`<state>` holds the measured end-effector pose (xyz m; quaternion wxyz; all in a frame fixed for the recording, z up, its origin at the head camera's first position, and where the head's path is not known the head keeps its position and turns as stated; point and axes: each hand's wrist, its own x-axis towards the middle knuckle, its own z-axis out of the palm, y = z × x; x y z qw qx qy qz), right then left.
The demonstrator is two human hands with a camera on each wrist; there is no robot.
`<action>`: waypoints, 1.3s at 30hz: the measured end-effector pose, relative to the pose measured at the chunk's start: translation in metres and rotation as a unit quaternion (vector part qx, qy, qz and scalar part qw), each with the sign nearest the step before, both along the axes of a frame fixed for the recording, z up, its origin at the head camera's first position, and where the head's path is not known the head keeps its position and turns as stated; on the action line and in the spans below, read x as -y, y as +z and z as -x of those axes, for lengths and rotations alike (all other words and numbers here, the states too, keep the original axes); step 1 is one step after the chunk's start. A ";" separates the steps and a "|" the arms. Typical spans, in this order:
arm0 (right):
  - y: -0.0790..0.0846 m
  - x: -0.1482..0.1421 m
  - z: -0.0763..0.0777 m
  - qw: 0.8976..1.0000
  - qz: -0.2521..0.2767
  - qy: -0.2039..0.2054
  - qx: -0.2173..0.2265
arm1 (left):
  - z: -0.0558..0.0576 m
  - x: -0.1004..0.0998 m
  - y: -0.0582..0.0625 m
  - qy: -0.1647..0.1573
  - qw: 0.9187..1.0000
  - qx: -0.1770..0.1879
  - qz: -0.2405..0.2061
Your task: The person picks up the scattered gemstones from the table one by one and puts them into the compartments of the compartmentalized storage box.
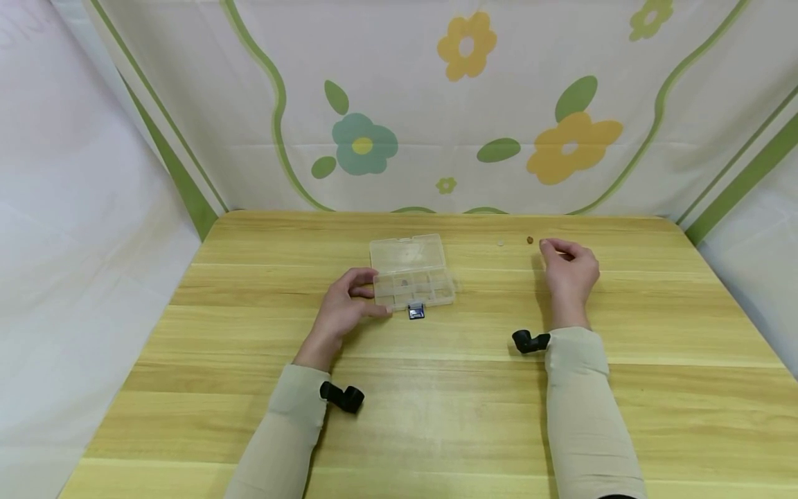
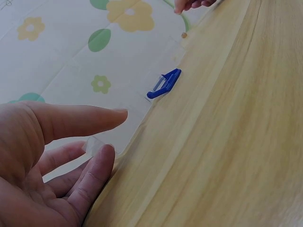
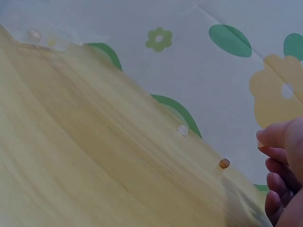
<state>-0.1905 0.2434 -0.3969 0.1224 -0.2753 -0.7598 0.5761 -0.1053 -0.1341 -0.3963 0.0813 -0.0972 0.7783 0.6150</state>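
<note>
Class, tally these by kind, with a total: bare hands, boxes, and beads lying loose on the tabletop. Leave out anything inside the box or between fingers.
Hands: 2 (left hand, right hand)
Boxes: 1 (clear box)
Loose beads: 2 (brown bead, pale bead)
Total: 5

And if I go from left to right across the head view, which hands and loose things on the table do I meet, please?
Left hand → open clear plastic compartment box → small clear bead → brown bead → right hand.
</note>
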 end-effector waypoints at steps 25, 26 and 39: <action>0.002 0.034 -0.001 0.993 0.092 0.061 -0.039 | -0.002 0.000 0.002 -0.001 1.000 0.002 -0.003; 0.002 0.035 -0.001 0.993 0.091 0.064 -0.040 | -0.002 0.000 0.002 -0.002 1.000 0.002 -0.003; 0.000 0.052 -0.004 0.991 0.062 0.114 -0.043 | -0.002 -0.001 0.002 -0.002 1.000 0.005 -0.003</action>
